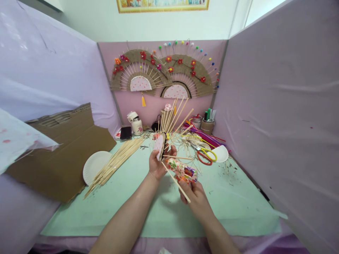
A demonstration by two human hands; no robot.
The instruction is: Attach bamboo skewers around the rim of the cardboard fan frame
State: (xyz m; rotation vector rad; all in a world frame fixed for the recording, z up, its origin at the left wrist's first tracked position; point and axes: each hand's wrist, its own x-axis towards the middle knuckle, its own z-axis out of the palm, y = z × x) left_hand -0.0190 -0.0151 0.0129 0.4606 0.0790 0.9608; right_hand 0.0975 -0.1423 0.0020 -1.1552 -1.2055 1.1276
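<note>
My left hand point(156, 165) grips a small half-round fan base point(159, 145) by its lower edge, thumb on its pink-dotted white face. Dark trim runs along its curved edge, and several thin wooden sticks point(176, 116) fan out from it, most pointing up and away. One stick point(177, 181) slants down toward me, passing in front of my other hand. My right hand point(192, 195) is closed around a flower-patterned glue gun point(182, 169) with a small orange light glowing on it. Its nozzle points left, close to the base; whether it touches is hard to see.
Loose sticks point(116, 158) lie left, partly over a white paper plate point(92, 165), beside brown cardboard point(63, 148). Yellow-handled scissors point(209, 154), red-handled scissors point(203, 158) and stick scraps are at right. Behind stand a white bottle point(136, 124) and a pen holder point(207, 126). Finished fans point(139, 60) hang on the back panel.
</note>
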